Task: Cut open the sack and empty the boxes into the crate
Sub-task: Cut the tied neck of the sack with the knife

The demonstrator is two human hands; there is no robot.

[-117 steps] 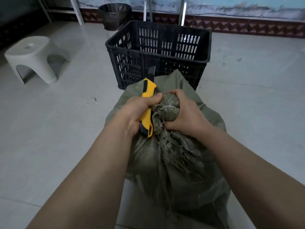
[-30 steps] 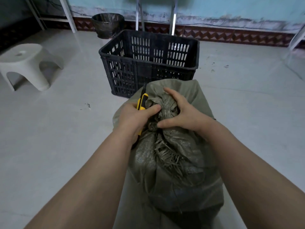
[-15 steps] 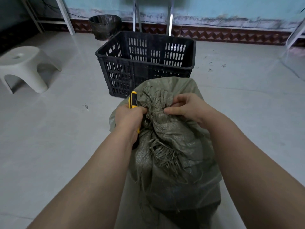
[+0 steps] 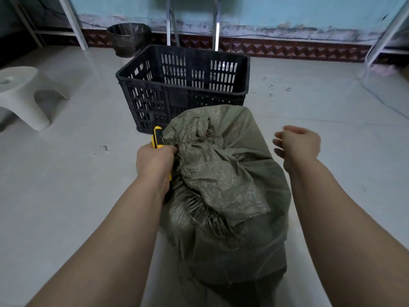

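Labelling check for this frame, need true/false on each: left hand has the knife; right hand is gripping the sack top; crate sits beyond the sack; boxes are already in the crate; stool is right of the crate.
1. The left hand grips a yellow utility knife at the bunched top of the sack. True.
2. The right hand grips the sack top. False: it is off the sack, to its right, fingers loosely curled and holding nothing.
3. The black crate stands just beyond the sack. True.
4. Boxes lie in the crate. False: none show in the part of its inside that is visible.
5. The white stool is right of the crate. False: it is to the left.
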